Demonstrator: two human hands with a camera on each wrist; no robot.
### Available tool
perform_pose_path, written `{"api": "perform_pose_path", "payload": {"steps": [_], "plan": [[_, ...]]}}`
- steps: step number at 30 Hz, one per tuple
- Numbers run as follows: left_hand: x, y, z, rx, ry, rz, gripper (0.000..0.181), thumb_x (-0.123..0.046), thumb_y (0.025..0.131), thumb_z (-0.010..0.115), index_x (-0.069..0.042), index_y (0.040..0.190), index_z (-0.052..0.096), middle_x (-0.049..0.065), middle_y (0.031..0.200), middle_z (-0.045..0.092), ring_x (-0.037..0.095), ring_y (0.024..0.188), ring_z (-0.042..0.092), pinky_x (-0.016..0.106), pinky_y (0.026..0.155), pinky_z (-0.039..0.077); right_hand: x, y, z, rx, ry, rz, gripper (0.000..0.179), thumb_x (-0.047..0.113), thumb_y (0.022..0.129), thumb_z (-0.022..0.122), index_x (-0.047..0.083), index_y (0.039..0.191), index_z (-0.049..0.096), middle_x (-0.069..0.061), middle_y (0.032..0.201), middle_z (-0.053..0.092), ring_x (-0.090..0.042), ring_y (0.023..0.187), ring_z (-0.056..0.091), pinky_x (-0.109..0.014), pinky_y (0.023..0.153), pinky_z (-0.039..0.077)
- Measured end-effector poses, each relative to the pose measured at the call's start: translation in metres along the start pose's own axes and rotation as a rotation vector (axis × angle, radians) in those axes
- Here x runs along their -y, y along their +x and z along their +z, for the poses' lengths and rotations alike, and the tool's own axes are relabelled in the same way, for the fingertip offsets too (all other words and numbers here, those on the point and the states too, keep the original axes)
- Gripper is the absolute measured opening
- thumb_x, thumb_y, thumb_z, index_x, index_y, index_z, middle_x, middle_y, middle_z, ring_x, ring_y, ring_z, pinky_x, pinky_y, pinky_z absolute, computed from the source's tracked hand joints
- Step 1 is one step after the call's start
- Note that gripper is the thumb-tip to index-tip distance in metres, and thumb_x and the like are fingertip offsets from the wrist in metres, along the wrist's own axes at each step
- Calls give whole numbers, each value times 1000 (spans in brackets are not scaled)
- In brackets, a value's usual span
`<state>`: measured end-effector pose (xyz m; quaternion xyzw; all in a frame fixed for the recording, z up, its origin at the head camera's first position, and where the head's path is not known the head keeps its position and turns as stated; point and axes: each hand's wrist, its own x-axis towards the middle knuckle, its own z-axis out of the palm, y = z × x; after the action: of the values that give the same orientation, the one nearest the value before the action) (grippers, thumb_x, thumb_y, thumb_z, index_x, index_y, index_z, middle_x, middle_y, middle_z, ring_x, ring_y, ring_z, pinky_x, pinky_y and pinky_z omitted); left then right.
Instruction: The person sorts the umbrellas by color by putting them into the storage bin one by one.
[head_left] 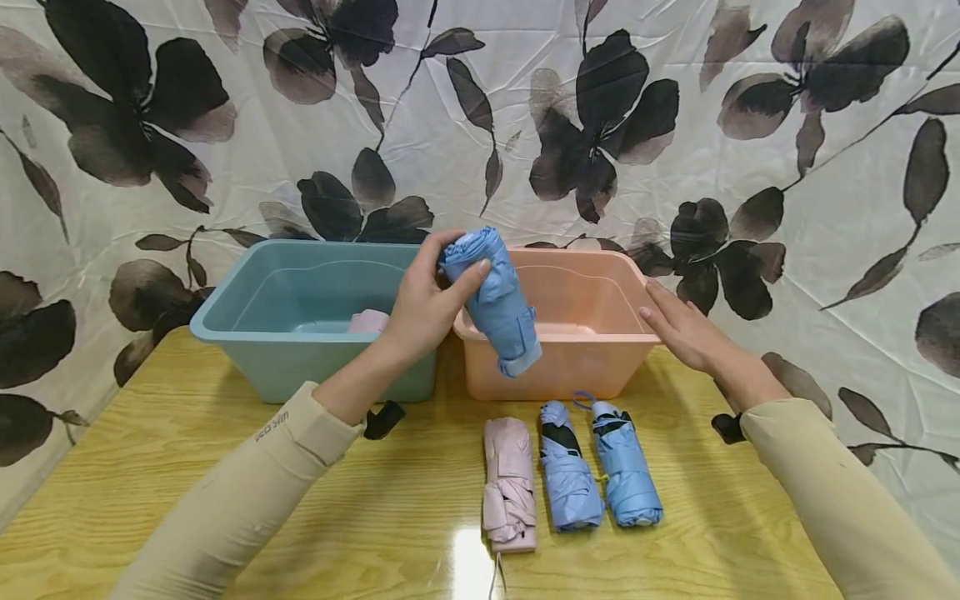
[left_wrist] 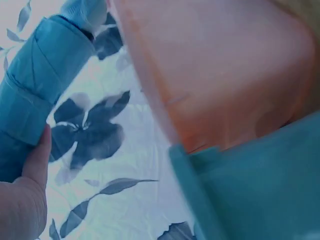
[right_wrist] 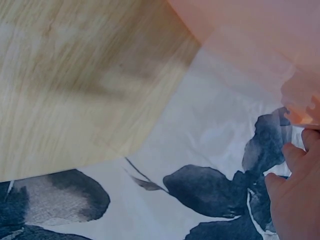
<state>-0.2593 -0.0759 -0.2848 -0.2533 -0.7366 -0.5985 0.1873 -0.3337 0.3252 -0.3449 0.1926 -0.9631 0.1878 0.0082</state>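
My left hand (head_left: 431,300) grips a folded blue umbrella (head_left: 495,304) above the inner ends of two bins; the umbrella also shows in the left wrist view. At the right end of the orange bin (head_left: 555,367), my right hand (head_left: 686,325) has its fingers extended by the rim; the right wrist view shows the fingertips at the bin's edge. A pink folded umbrella (head_left: 510,483), a periwinkle folded umbrella (head_left: 570,471) and another blue folded umbrella (head_left: 628,467) lie in a row on the table. Inside the teal bin (head_left: 330,358) sits a pale pink thing (head_left: 367,322), partly hidden by its wall.
Both bins stand side by side at the back of the wooden table (head_left: 360,517). Behind them hangs a white cloth (head_left: 480,100) with dark flowers. A black strap piece (head_left: 385,420) hangs at the left wrist, another (head_left: 727,428) at the right.
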Motion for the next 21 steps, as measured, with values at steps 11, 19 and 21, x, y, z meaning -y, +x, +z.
{"api": "perform_pose_path", "payload": {"steps": [11, 19, 21], "plan": [[21, 70, 28, -86, 99, -152, 54, -28, 104, 64, -6, 149, 44, 16, 145, 54, 27, 130, 54, 45, 109, 46, 1, -3, 1, 7, 12, 4, 71, 46, 114, 26, 1, 166, 9, -23, 172, 8, -46, 157, 11, -72, 120, 5], [59, 88, 56, 12, 273, -262, 53, -30, 104, 65, -13, 151, 48, 12, 145, 58, 28, 127, 58, 47, 107, 48, 2, -2, -1, 1, 4, 6, 71, 46, 114, 27, 3, 166, 9, -21, 173, 7, -46, 157, 11, -72, 121, 5], [67, 90, 62, 35, 304, -294, 53, -32, 104, 65, -16, 152, 48, 11, 147, 57, 28, 129, 57, 48, 109, 47, 3, -1, -1, 5, 4, 9, 71, 47, 113, 27, 3, 167, 8, -21, 173, 7, -46, 157, 11, -71, 121, 4]]}}
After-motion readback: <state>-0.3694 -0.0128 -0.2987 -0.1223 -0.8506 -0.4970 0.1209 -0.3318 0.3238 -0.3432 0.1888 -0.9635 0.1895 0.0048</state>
